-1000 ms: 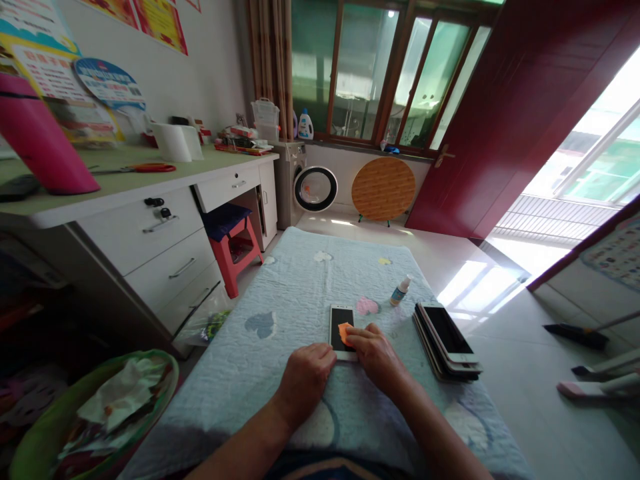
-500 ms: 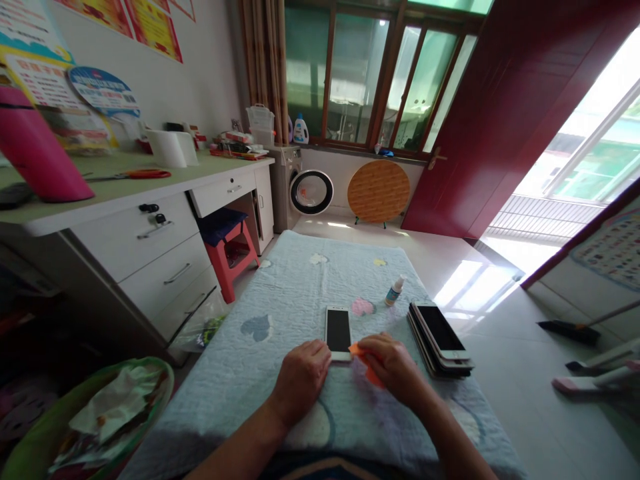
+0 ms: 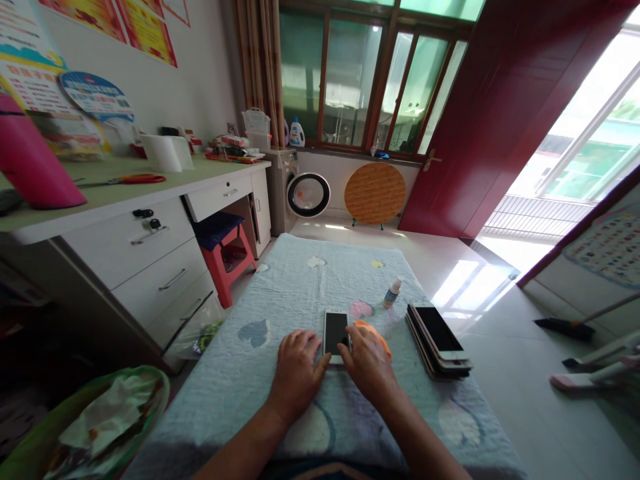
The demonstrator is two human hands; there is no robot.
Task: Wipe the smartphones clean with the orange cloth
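Note:
A white smartphone (image 3: 335,331) with a dark screen lies face up on the cloth-covered table. My left hand (image 3: 299,367) rests beside its left edge, fingers spread loosely and thumb reaching toward the lower left corner. Over the phone's right edge is my right hand (image 3: 369,360), thumb and forefinger apart, the thumb overlapping the screen. An orange cloth (image 3: 379,335) lies just behind the right hand, partly covered by it. Further right sits a stack of several phones (image 3: 439,340), a white-framed one on top. A small spray bottle (image 3: 393,293) stands beyond the orange cloth.
A pale blue quilted cover (image 3: 280,287) with heart patterns drapes the table. To the left are a white desk (image 3: 150,253), a red stool (image 3: 227,257) and a green-rimmed bin (image 3: 163,393). A washing machine (image 3: 283,193) with its door open stands at the back.
My right hand has let go of the orange cloth, which now lies on the table, and has moved left onto the phone's edge. My left hand's fingers have spread and shifted slightly left.

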